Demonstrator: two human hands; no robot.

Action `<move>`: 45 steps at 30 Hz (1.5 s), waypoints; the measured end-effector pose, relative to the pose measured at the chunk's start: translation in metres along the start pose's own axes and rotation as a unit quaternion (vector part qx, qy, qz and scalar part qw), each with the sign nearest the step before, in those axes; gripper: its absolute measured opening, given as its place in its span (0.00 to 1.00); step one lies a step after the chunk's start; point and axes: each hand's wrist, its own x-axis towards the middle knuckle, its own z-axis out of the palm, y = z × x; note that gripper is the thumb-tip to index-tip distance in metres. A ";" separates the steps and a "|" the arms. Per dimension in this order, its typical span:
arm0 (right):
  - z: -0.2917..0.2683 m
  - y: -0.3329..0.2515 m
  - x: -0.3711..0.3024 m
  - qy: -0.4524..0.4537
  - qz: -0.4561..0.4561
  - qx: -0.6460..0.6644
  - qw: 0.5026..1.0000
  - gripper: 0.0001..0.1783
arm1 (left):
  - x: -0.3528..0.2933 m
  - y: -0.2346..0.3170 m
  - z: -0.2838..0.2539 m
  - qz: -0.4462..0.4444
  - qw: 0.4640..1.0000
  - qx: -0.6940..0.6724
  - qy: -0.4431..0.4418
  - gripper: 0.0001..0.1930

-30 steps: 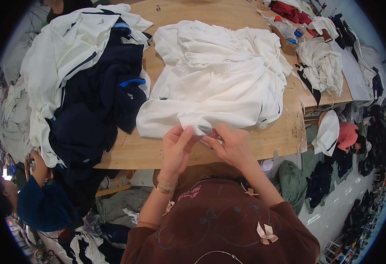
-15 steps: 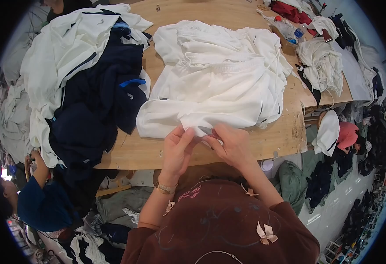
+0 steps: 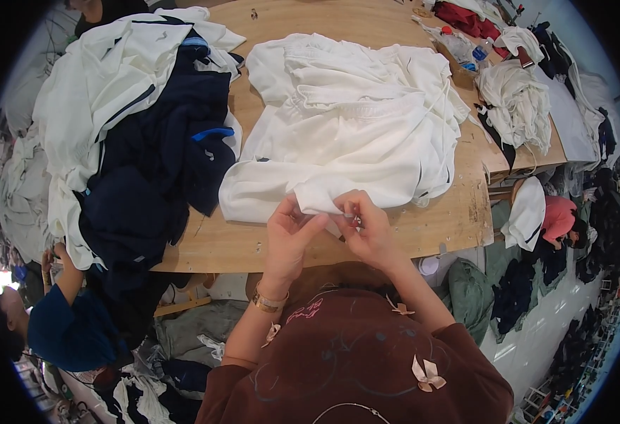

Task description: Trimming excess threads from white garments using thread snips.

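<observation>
White garment [image 3: 338, 152] lies crosswise, flap [image 3: 317, 201] pointing nearward.

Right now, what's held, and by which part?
The left hand pinches the white garment by its near edge; the right hand holds a small object, too hidden to tell which part.

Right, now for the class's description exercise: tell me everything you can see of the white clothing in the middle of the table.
The white clothing looks like soft, matte fabric, with a gathered waistband and a dark mark near its lower right. Creased and loosely layered, it lies on the wooden table; the number of garments is unclear. The left hand touches its near edge; the right hand is at that edge too, its exact contact hard to tell.
</observation>
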 end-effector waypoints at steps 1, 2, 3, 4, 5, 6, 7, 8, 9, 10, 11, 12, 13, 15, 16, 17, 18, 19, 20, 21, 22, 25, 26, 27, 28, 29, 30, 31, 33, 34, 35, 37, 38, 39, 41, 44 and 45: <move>-0.002 0.001 -0.001 0.000 0.000 0.000 1.000 0.10 | 0.001 -0.001 -0.001 0.020 0.999 0.041 0.003 0.13; -0.005 0.002 -0.001 -0.035 0.019 0.024 0.999 0.09 | 0.002 -0.002 -0.003 0.039 0.996 0.082 0.005 0.12; -0.007 0.003 -0.002 -0.069 0.038 0.047 0.996 0.09 | 0.002 -0.004 -0.006 0.039 0.996 0.082 0.005 0.12; -0.007 0.003 -0.002 -0.068 0.038 0.046 0.996 0.09 | 0.001 -0.007 -0.010 0.061 0.991 0.116 0.013 0.10; -0.008 0.002 -0.002 -0.055 0.071 0.090 0.992 0.10 | 0.000 -0.008 -0.012 0.082 0.985 0.150 0.020 0.08; -0.009 0.001 -0.002 -0.042 0.104 0.133 0.985 0.10 | 0.001 -0.007 -0.012 0.082 0.985 0.149 0.019 0.08; -0.010 0.004 0.000 -0.042 0.105 0.132 0.985 0.10 | 0.003 -0.006 -0.012 0.114 0.979 0.168 0.033 0.07; -0.010 0.009 0.004 0.002 0.087 0.182 0.979 0.10 | 0.004 -0.006 -0.012 0.145 0.971 0.185 0.048 0.07; -0.012 0.012 0.008 0.046 0.067 0.231 0.970 0.11 | 0.003 -0.004 -0.014 0.144 0.971 0.185 0.048 0.07; -0.014 0.013 0.010 0.055 0.077 0.261 0.961 0.11 | 0.000 -0.001 -0.017 0.096 0.979 0.178 0.036 0.08; -0.016 0.014 0.012 0.056 0.077 0.260 0.961 0.11 | -0.001 0.001 -0.018 0.047 0.984 0.170 0.024 0.10; -0.018 0.014 0.013 0.064 0.086 0.262 0.959 0.11 | -0.001 -0.001 -0.019 0.047 0.984 0.170 0.024 0.10; -0.019 0.015 0.014 0.072 0.094 0.265 0.957 0.11 | 0.000 -0.004 -0.021 0.040 0.991 0.123 0.017 0.10; -0.019 0.016 0.016 0.074 0.088 0.265 0.957 0.11 | 0.000 -0.003 -0.019 0.034 0.996 0.076 0.011 0.10; -0.019 0.017 0.016 0.073 0.089 0.260 0.959 0.11 | 0.001 -0.001 -0.014 0.022 0.999 0.041 0.025 0.10; -0.019 0.018 0.016 0.072 0.091 0.255 0.960 0.11 | 0.001 0.002 -0.009 0.010 0.999 0.005 0.039 0.10; -0.018 0.019 0.016 0.072 0.091 0.255 0.960 0.11 | 0.002 0.006 -0.001 0.010 0.999 0.005 0.039 0.10; -0.017 0.020 0.016 0.069 0.086 0.244 0.963 0.11 | 0.002 0.013 0.008 -0.018 0.997 -0.011 0.074 0.10; -0.016 0.020 0.016 0.066 0.081 0.234 0.967 0.12 | 0.003 0.017 0.013 -0.046 0.993 -0.027 0.109 0.09; -0.016 0.019 0.016 0.067 0.081 0.234 0.967 0.12 | 0.004 0.013 0.007 -0.046 0.993 -0.027 0.108 0.09; -0.014 0.016 0.015 0.064 0.089 0.208 0.972 0.12 | 0.005 0.009 -0.003 -0.041 0.997 -0.010 0.061 0.08; -0.014 0.015 0.017 0.075 0.063 0.125 0.987 0.12 | 0.005 0.010 -0.006 -0.024 0.999 0.031 0.021 0.05; -0.014 0.015 0.016 0.088 0.029 0.068 0.993 0.12 | 0.004 0.012 -0.003 -0.013 0.998 0.055 0.028 0.04; -0.015 0.009 0.013 0.088 0.030 0.069 0.993 0.12 | 0.000 0.012 -0.002 -0.013 0.998 0.055 0.029 0.04; -0.016 0.002 0.014 0.078 0.047 0.080 0.993 0.12 | 0.001 0.011 -0.003 -0.017 0.997 0.069 0.037 0.04; -0.017 -0.004 0.015 0.067 0.065 0.092 0.991 0.13 | 0.004 0.012 -0.004 -0.021 0.995 0.084 0.045 0.06; -0.016 -0.005 0.017 0.046 0.051 0.091 0.993 0.13 | 0.008 0.012 -0.005 -0.016 0.995 0.084 0.046 0.06; -0.016 -0.010 0.016 0.047 0.052 0.091 0.993 0.13 | 0.007 0.010 -0.005 -0.017 0.996 0.081 0.033 0.06; -0.013 -0.019 0.016 -0.023 0.057 0.040 0.997 0.13 | 0.006 0.011 -0.004 -0.019 0.997 0.078 0.020 0.07; -0.011 -0.023 0.017 -0.035 0.063 0.051 0.996 0.14 | 0.006 0.012 -0.003 -0.013 0.996 0.086 0.019 0.07; -0.011 -0.018 0.015 -0.035 0.063 0.051 0.996 0.14 | 0.006 0.012 -0.002 -0.007 0.995 0.094 0.019 0.07; -0.007 -0.002 0.013 0.033 0.050 0.115 0.992 0.14 | 0.006 0.011 -0.003 -0.008 0.996 0.091 0.022 0.07; -0.008 0.000 0.014 0.031 0.050 0.116 0.991 0.14 | 0.006 0.010 -0.005 -0.007 0.996 0.089 0.026 0.07; -0.009 -0.001 0.015 0.059 0.053 0.167 0.983 0.14 | 0.005 0.011 -0.005 -0.007 0.996 0.089 0.027 0.07; -0.013 -0.002 0.016 0.087 0.055 0.214 0.971 0.15 | 0.006 0.012 -0.003 -0.012 0.996 0.080 0.037 0.07; -0.019 -0.002 0.012 0.097 0.095 0.236 0.962 0.15 | 0.007 0.011 -0.005 -0.012 0.998 0.056 0.019 0.07; -0.021 0.000 0.010 0.072 0.096 0.197 0.973 0.16 | 0.007 0.011 -0.005 -0.012 0.998 0.055 0.018 0.07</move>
